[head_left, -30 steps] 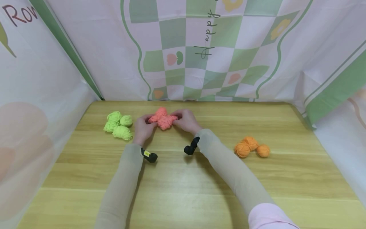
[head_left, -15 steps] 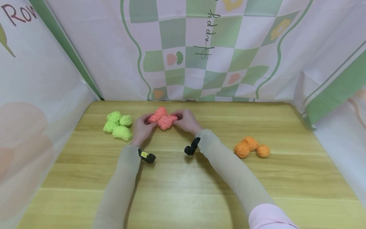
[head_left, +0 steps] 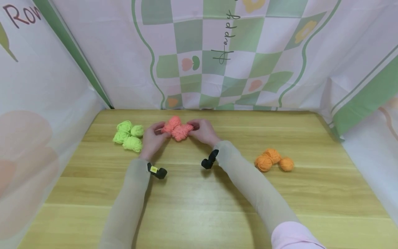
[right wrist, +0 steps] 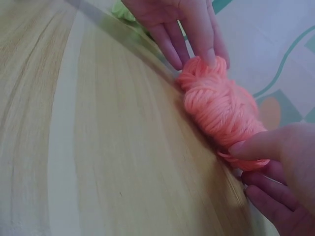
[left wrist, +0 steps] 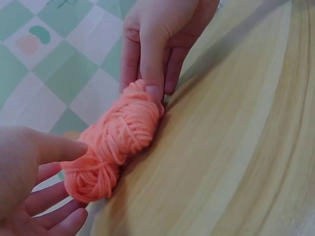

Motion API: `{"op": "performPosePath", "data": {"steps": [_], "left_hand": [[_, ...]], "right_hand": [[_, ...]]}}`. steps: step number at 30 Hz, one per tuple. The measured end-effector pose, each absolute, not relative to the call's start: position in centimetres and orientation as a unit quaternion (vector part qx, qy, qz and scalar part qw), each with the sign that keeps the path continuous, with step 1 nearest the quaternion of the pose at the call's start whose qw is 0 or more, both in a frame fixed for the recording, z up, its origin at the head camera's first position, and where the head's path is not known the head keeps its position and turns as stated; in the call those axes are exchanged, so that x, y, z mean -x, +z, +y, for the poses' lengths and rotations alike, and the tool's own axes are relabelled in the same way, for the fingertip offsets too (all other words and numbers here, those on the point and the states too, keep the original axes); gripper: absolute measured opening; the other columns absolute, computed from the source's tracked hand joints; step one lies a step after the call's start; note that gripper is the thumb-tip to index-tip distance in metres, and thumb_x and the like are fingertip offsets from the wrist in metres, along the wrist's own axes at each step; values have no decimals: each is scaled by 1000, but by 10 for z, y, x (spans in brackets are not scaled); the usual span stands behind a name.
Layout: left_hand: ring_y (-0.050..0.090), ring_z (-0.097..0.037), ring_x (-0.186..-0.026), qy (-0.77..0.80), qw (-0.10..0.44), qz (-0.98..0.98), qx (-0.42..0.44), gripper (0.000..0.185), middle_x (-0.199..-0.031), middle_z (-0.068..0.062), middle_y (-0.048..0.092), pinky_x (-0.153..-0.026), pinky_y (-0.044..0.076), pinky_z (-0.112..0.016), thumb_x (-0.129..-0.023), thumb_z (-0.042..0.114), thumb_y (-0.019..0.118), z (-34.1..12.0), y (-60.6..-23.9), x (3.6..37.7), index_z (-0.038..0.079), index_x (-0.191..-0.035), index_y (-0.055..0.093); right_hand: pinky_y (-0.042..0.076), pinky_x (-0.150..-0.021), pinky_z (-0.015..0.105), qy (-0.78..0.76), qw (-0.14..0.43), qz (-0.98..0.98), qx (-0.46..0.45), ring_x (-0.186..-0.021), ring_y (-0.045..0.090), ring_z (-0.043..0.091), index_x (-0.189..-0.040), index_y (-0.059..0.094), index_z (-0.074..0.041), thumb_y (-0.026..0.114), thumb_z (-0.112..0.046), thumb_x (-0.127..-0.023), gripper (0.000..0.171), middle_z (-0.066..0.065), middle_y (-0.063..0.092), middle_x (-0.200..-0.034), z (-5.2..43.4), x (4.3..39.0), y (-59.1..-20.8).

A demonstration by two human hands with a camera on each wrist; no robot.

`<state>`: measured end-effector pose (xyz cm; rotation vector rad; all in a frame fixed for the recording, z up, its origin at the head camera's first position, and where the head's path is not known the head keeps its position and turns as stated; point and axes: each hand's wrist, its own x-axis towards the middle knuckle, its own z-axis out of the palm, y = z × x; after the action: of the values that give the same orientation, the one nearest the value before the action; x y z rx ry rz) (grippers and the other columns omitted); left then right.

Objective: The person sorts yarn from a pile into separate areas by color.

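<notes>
While I watch mid-frame, left hand (head_left: 153, 137) and right hand (head_left: 202, 131) pinch opposite ends of the pink yarn (head_left: 176, 128), green yarn (head_left: 128, 136) left, orange yarn (head_left: 273, 159) right.

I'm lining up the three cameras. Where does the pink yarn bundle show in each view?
Head: pink yarn bundle at the table's far middle, between both hands.
Left wrist: left of centre, right hand above it.
Right wrist: right of centre, left hand above it.
Shared landmark: the wooden table.
</notes>
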<state>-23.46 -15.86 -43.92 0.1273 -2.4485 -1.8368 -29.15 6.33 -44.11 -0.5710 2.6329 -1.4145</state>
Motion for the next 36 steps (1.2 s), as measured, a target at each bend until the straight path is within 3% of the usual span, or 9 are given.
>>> {"op": "performPosePath", "data": {"steps": [6, 16, 36], "left_hand": [[55, -32, -128, -600, 52, -798, -32, 52, -142, -18, 57, -107, 45, -39, -93, 8, 72, -157, -431, 231, -1, -142, 56], [50, -37, -132, -583, 94, -807, 18, 49, -140, -21, 57, -113, 38, -40, -94, 9, 73, -154, -418, 229, -3, -139, 57], [54, -35, -127, -578, 110, -806, 62, 46, -137, -18, 61, -106, 45, -46, -94, 9, 75, -130, -412, 220, -2, -136, 60]], "right_hand": [[53, -94, 34, -478, 62, 855, 192, -108, 67, 28, -131, 64, 5, 77, -4, -90, 45, 17, 69, -122, 67, 288, -438], [50, -100, 36, -497, 77, 846, 175, -121, 60, 28, -138, 61, 0, 78, -12, -91, 51, 14, 62, -137, 80, 282, -424], [47, -105, 40, -513, 33, 833, 205, -124, 58, 36, -135, 64, -1, 77, -9, -91, 46, 17, 63, -136, 115, 262, -394]]}}
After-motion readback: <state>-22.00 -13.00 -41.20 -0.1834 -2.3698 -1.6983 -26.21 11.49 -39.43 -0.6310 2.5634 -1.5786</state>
